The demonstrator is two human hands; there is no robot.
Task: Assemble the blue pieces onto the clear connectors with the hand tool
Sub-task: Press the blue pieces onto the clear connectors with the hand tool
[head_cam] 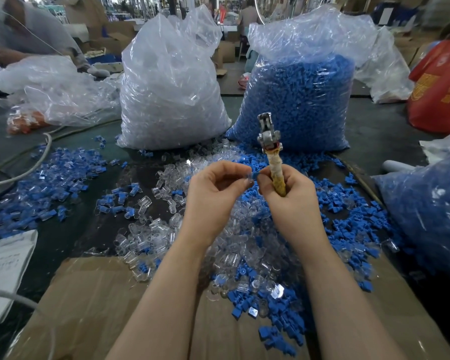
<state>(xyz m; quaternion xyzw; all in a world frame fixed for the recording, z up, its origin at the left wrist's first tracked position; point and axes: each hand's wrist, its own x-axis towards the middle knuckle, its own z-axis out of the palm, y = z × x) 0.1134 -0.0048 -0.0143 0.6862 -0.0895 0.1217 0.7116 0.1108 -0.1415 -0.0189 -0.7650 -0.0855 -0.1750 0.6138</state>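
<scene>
My left hand (213, 193) pinches a small clear connector (249, 178) at its fingertips, raised above the table. My right hand (286, 193) grips the taped handle of a metal hand tool (268, 137) that points upward, and its fingertips pinch a blue piece (256, 173) against the clear connector. The two parts meet between my hands. Under my hands lies a mixed heap of loose clear connectors (151, 240) and blue pieces (348, 211).
A big bag of clear connectors (166, 100) and a big bag of blue pieces (296, 105) stand at the back. Assembled parts (50, 183) lie left. Another blue-filled bag (431, 209) sits right, cardboard (94, 307) in front, a cable (37, 157) and paper (3, 258) left.
</scene>
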